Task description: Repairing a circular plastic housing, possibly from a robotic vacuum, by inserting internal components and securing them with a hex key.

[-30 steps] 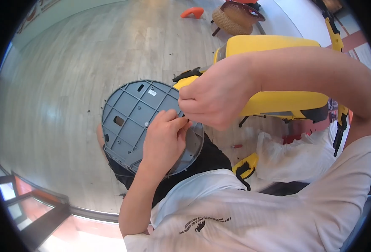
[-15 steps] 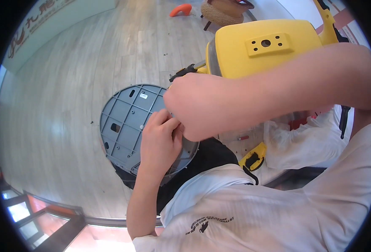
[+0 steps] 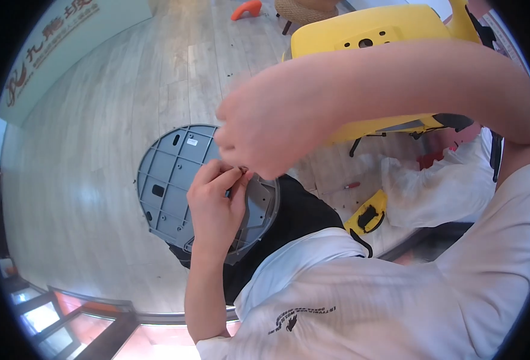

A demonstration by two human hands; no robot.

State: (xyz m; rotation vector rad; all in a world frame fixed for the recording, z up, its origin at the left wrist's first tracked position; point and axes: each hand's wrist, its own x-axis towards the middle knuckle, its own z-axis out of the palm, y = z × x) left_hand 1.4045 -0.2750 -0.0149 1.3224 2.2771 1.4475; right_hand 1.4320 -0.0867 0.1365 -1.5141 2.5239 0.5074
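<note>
A round grey ribbed plastic panel lies across my lap, its ribs and slots facing up. Over its right part my left hand is closed, thumb and fingertips pinched at something too small to make out. My right hand reaches across from the right, just above the left fingertips. Its fingers are curled in, and the back of the hand hides whatever they may hold. Both hands cover the panel's upper right portion.
A big yellow plastic body on legs stands beyond my right forearm. On the wooden floor lie a yellow part with a black middle, a small red-handled tool and an orange piece. A wicker seat stands at the back.
My right hand has lifted slightly and turned, its knuckles now further left. The left hand stays pinched over the panel. The view has shifted a little.
</note>
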